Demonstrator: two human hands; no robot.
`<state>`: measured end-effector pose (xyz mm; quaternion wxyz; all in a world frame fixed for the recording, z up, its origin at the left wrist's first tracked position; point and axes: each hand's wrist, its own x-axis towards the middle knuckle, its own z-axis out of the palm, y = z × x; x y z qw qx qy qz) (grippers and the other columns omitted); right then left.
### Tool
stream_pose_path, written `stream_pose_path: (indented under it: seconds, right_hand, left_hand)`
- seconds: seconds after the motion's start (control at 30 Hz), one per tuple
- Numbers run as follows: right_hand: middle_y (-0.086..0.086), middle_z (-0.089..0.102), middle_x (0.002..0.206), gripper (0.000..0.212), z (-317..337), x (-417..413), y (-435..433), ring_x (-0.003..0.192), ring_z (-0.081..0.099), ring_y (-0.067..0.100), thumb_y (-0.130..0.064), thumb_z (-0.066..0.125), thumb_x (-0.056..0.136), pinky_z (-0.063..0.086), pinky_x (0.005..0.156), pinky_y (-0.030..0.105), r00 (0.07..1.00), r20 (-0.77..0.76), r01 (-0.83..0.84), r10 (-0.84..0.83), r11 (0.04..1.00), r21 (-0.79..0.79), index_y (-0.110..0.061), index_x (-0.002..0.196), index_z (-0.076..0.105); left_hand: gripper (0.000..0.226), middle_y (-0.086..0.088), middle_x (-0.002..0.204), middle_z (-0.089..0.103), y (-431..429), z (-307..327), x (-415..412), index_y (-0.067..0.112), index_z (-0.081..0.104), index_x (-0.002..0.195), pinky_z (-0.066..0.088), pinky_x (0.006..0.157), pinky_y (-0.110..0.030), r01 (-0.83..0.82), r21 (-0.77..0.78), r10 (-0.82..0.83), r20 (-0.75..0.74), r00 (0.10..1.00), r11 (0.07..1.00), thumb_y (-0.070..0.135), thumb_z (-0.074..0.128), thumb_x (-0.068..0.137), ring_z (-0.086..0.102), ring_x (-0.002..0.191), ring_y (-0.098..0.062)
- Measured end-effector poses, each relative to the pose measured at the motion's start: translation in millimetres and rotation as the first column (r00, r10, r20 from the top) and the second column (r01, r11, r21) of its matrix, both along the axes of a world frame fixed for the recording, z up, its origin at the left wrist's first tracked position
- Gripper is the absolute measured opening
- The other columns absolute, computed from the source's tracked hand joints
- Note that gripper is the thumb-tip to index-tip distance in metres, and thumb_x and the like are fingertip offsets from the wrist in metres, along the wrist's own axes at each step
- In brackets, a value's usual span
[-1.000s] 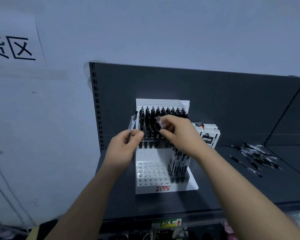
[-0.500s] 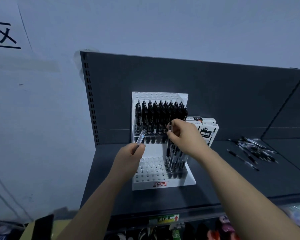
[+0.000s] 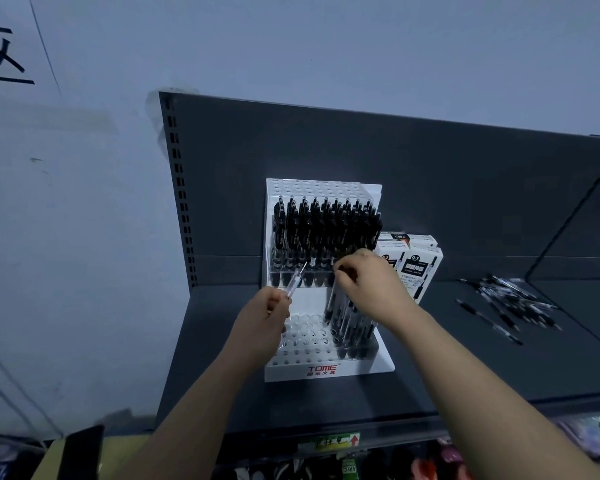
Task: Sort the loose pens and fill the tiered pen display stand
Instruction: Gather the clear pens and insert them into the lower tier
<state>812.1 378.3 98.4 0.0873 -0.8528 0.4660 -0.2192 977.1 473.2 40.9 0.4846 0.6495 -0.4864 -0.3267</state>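
A white tiered pen display stand stands on the dark shelf. Its upper tier is packed with black pens; the lower tier holds pens on its right side and open holes on its left. My left hand grips a clear-barrelled pen pointing up toward the stand. My right hand hovers over the lower tier, fingers pinching the top of a pen that goes down into the lower tier. A pile of loose pens lies on the shelf at the right.
White pen boxes stand right behind the stand. The shelf's dark back panel rises behind, with a slotted upright at the left. A price label sits on the shelf's front edge; goods show below.
My right hand came down from the upper tier to the pens in the lower tier. My left hand dropped lower with its clear pen.
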Motion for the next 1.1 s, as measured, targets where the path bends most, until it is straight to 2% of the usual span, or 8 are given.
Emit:
stream_pose_path:
  seconds: [0.23,0.3,0.4,0.53,0.63,0.77,0.93,1.1]
  right_hand:
    - [-0.002,0.068,0.103,0.015,0,3,2,0.098,0.057,0.017,-0.022,0.066,0.088,0.051,0.089,0.038,0.995,-0.1,-0.026,0.024,1.0,-0.016,-0.022,0.102,0.072]
    - [-0.005,0.066,0.099,0.02,5,2,4,0.093,0.057,0.012,-0.022,0.062,0.091,0.051,0.085,0.031,0.999,0.005,-0.038,0.038,0.999,-0.02,-0.021,0.109,0.07]
    - [-0.008,0.063,0.08,0.021,18,2,14,0.066,0.054,0.003,-0.019,0.061,0.093,0.048,0.062,0.015,0.943,0.318,-0.156,0.096,0.973,0.172,-0.02,0.113,0.066]
    - [0.002,0.07,0.077,0.007,26,3,17,0.065,0.059,0.007,-0.017,0.068,0.089,0.051,0.062,0.018,0.895,0.435,-0.232,0.098,0.935,0.267,-0.019,0.094,0.071]
    - [0.008,0.067,0.066,0.012,29,-2,18,0.054,0.061,0.009,-0.004,0.069,0.086,0.054,0.058,0.02,0.807,0.59,-0.276,0.001,0.884,0.377,-0.006,0.096,0.064]
    - [0.006,0.069,0.063,0.01,31,-10,19,0.057,0.064,0.016,0.0,0.073,0.082,0.057,0.063,0.027,0.793,0.609,-0.29,-0.018,0.868,0.404,-0.003,0.088,0.065]
    - [-0.005,0.066,0.064,0.012,29,-18,11,0.056,0.058,0.006,-0.014,0.079,0.079,0.052,0.057,0.023,0.9,0.432,-0.037,-0.054,0.979,0.199,-0.019,0.076,0.068]
    - [-0.01,0.063,0.067,0.016,20,-12,11,0.062,0.058,0.009,-0.02,0.076,0.081,0.051,0.063,0.029,0.967,0.253,0.005,-0.033,0.994,0.11,-0.026,0.073,0.065]
  left_hand:
    - [0.007,-0.009,0.084,0.067,-1,-1,0,0.018,0.063,0.088,0.052,0.073,-0.03,0.001,-0.064,-0.001,0.004,1.0,0.998,0.015,0.059,0.092,0.064,0.077,-0.019]
    - [0.006,-0.007,0.083,0.068,-1,1,-1,0.019,0.064,0.088,0.051,0.072,-0.027,-0.004,-0.09,0.006,0.023,1.0,0.996,0.015,0.06,0.091,0.063,0.076,-0.017]
    - [0.009,-0.008,0.084,0.068,-4,8,-6,0.022,0.064,0.087,0.051,0.07,-0.021,0.012,-0.127,-0.01,0.015,1.0,0.992,0.014,0.061,0.09,0.062,0.075,-0.015]
    - [0.012,-0.004,0.085,0.069,-6,17,-15,0.027,0.064,0.088,0.055,0.076,-0.028,0.082,-0.141,-0.081,0.013,0.997,0.987,0.016,0.062,0.09,0.066,0.08,-0.019]
    - [0.011,0.007,0.08,0.066,-7,17,-17,0.02,0.067,0.1,0.051,0.069,-0.017,0.104,-0.161,-0.087,0.112,0.99,0.981,0.016,0.062,0.091,0.06,0.07,-0.004]
    - [0.018,0.011,0.087,0.066,-8,13,-18,0.017,0.067,0.109,0.046,0.073,-0.015,0.115,-0.196,-0.068,0.229,0.971,0.974,0.018,0.061,0.092,0.059,0.077,0.001]
    - [0.04,0.006,0.129,0.057,-2,-2,-11,0.022,0.054,0.132,0.04,0.098,-0.032,0.099,-0.068,-0.017,0.737,0.676,0.993,0.041,0.047,0.097,0.051,0.117,-0.015]
    - [0.038,0.007,0.126,0.058,4,-10,-9,0.025,0.054,0.128,0.041,0.095,-0.032,0.056,0.039,-0.063,0.837,0.543,0.998,0.043,0.043,0.097,0.052,0.113,-0.017]
